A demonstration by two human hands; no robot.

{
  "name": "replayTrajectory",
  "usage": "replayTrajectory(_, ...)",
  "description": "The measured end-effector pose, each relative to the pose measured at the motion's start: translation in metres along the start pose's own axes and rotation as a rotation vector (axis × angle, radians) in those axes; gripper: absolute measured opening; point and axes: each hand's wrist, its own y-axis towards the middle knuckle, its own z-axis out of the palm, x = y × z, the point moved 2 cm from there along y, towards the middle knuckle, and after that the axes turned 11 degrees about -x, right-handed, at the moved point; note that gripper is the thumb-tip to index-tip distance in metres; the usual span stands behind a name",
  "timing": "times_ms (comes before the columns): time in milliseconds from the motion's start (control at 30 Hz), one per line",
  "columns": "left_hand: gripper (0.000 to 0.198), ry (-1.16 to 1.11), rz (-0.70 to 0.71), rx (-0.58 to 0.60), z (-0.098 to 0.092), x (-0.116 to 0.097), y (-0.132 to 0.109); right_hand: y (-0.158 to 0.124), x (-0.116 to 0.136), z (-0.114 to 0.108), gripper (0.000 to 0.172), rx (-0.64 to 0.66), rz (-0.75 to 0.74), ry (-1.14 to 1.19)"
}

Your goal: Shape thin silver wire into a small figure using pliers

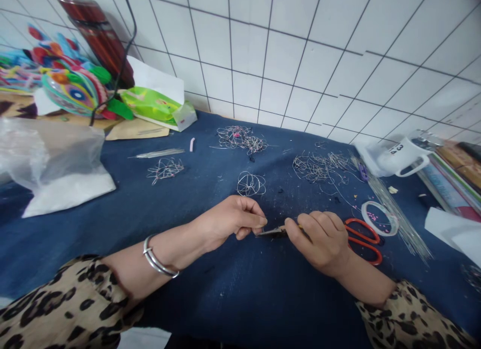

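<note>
Near centre: right hand grip closed around pliers, jaws pointing left. Left hand grip pinched tight at the plier tips; can't tell what's in it, too small. Red handles on tabletop, just right of right hand. Bent-wire piece just beyond left hand. Wire tangles farther right, red flask far left.

White mug, digits 3, 4
</note>
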Motion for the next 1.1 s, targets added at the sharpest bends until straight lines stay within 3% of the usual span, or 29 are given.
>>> replayTrajectory(733,0.007,0.081,0.046,-0.019,0.001,0.001,0.0,0.0,0.0,0.0,0.01,0.044,0.035,0.052)
replayTrajectory(1100,0.011,0.475,0.325,-0.175,0.0,-0.008,-0.01,0.005,0.006,0.0,0.009,0.24,0.102,0.061)
